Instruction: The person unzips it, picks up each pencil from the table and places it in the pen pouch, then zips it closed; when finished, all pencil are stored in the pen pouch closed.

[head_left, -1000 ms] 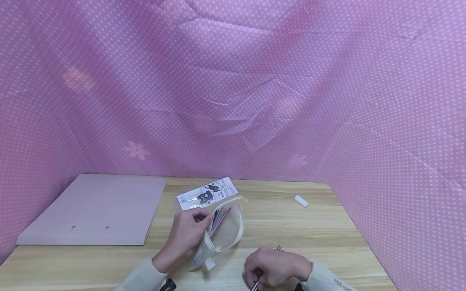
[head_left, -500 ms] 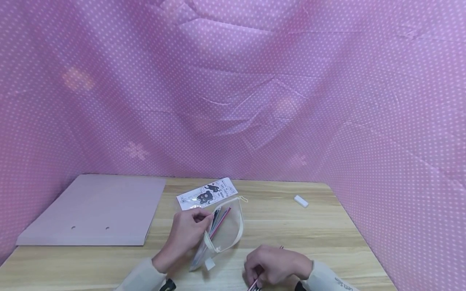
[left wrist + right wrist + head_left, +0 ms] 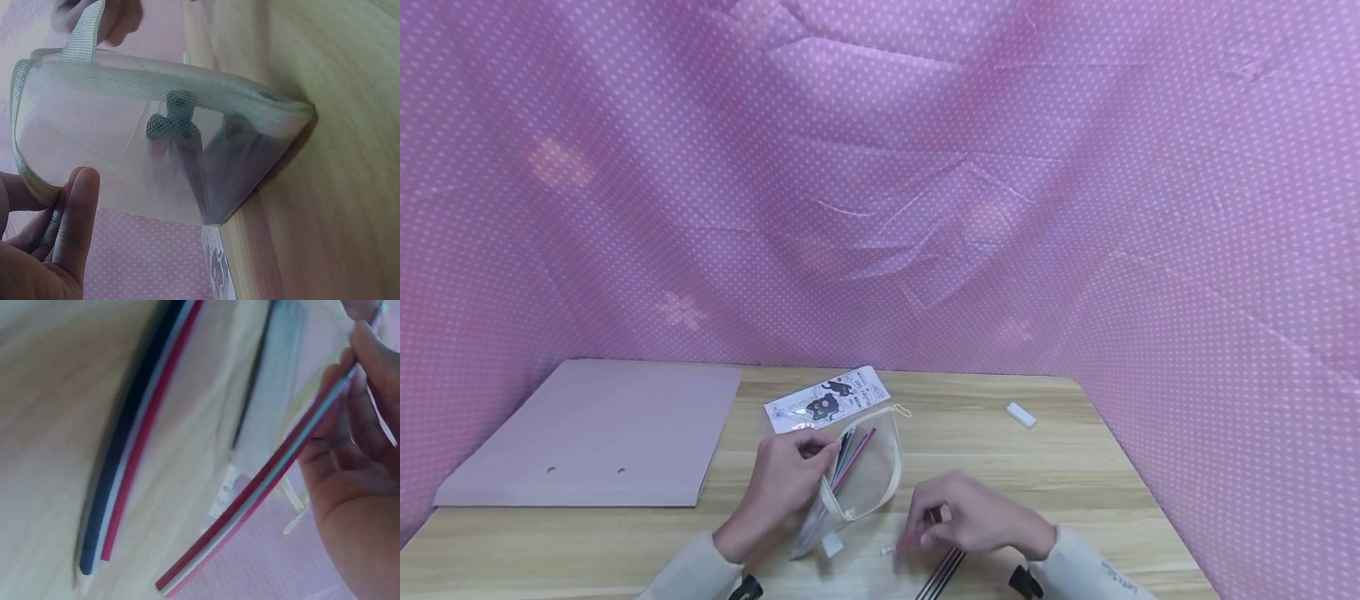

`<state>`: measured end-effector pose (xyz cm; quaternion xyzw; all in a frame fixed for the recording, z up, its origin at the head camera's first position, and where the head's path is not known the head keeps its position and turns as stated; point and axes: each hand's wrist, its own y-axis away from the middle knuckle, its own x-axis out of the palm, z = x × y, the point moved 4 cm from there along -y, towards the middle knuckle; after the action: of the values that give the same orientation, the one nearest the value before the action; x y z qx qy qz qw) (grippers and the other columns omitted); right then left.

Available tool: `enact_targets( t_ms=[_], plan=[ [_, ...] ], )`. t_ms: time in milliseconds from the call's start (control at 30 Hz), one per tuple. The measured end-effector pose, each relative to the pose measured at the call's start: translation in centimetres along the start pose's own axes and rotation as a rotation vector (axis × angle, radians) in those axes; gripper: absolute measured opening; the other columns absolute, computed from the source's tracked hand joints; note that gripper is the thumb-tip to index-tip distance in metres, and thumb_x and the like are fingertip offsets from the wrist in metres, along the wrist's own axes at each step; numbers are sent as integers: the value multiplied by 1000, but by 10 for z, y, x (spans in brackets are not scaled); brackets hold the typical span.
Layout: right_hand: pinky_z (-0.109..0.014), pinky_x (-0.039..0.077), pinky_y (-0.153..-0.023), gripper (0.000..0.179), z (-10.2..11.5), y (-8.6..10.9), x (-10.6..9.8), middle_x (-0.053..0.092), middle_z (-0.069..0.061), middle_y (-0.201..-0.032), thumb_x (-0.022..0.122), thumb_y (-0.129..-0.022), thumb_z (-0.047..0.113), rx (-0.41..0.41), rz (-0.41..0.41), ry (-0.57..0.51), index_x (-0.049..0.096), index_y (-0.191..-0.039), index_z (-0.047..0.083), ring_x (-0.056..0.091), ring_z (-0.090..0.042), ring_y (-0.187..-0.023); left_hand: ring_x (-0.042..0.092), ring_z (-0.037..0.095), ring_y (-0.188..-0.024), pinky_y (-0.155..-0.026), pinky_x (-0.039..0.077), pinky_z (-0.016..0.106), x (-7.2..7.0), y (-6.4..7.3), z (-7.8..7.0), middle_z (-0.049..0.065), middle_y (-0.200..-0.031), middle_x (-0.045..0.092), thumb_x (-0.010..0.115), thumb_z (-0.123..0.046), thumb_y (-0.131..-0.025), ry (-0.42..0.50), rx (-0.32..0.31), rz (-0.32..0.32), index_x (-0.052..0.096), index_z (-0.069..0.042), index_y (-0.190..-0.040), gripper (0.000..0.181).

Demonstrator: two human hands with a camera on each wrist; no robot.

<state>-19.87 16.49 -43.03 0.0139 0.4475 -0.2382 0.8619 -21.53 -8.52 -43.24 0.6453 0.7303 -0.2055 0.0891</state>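
Note:
My left hand (image 3: 793, 471) pinches the pale rim of a see-through mesh pouch (image 3: 119, 119) between thumb and fingers, its mouth spread wide. Several pencils (image 3: 853, 458), one of them red, lean inside the pouch; their dark ends show through the mesh in the left wrist view. Just right of the pouch, my right hand (image 3: 962, 512) holds a red pencil with a pale stripe (image 3: 240, 503) between its thumb and fingers, raised off the table. Below that hand, dark and red striped pencils (image 3: 942, 575) lie side by side on the wood.
Behind the pouch lies a packaged ruler set (image 3: 827, 400) with black animal drawings. A white eraser (image 3: 1021, 415) sits at the back right. A large pale folder (image 3: 595, 433) covers the table's left side. Pink dotted cloth (image 3: 880, 208) hangs behind and around the wooden table.
My right hand has lifted slightly from the table with a red striped pencil, leaving other pencils uncovered below it. The left hand and pouch have stayed in place.

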Motion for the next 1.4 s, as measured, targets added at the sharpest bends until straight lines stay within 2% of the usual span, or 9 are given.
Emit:
enact_targets(
  t_ms=[200,300,433,567,700,800,1033,1267,1400],
  plan=[
    [-24,59,-73,14,-6,-4,-25,74,-11,-91,73,-86,-1,118,-233,-235,74,-99,6,64,1,-83,64,9,-65,-60,55,19,0,-1,2,-2,-76,73,79,-17,-86,-8,-16,1,78,-12,-89,6],
    [-25,60,-78,15,-12,-6,-37,75,-7,-96,69,-89,-2,168,-343,-369,71,-104,-5,67,-3,-87,64,9,-65,-59,55,20,1,-1,2,-1,-76,74,78,-15,-86,-12,-20,4,78,-13,-90,4],
    [-23,60,-79,20,-21,-12,-49,74,6,-99,67,-91,0,210,-478,-559,65,-108,-12,69,-6,-87,63,9,-65,-58,54,20,2,-1,3,-2,-76,73,79,-18,-86,-21,-23,1,78,-11,-90,9],
    [-21,59,-80,16,-28,-20,-57,74,7,-98,64,-92,-3,189,-619,-724,70,-107,-1,68,-6,-85,63,9,-64,-58,54,19,3,-1,3,-2,-76,73,79,-19,-86,-22,-18,-3,78,-11,-89,9],
    [-21,59,-80,21,-33,-27,-62,73,6,-97,60,-94,-5,178,-744,-863,71,-103,11,68,-6,-85,63,8,-64,-58,54,19,3,0,1,-1,-75,73,80,-19,-85,-17,-1,-11,78,-11,-89,9],
    [-21,60,-79,21,-37,-31,-65,71,6,-93,60,-95,-3,221,-844,-930,71,-100,15,69,-7,-83,63,8,-64,-58,54,18,3,1,-1,0,-76,74,80,-19,-86,-13,1,-12,78,-11,-89,9],
    [-23,61,-79,17,-48,-31,-70,72,2,-86,61,-96,-2,332,-1115,-1056,69,-93,12,71,-11,-79,63,9,-65,-59,54,18,2,2,-2,1,-77,74,79,-17,-86,0,-8,-4,78,-12,-89,6],
    [-25,62,-84,15,-61,-29,-67,72,0,-86,61,-97,-2,417,-1256,-1119,68,-91,11,74,-12,-81,64,8,-66,-60,55,18,2,2,-1,1,-78,75,80,-19,-86,-10,6,-8,78,-11,-88,8],
    [-27,62,-86,16,-68,-31,-57,73,-3,-87,61,-96,-4,464,-1295,-1142,69,-92,10,76,-15,-83,64,8,-65,-60,54,18,1,2,-1,1,-78,75,79,-20,-86,-10,7,-8,78,-11,-87,9]
  ],
)
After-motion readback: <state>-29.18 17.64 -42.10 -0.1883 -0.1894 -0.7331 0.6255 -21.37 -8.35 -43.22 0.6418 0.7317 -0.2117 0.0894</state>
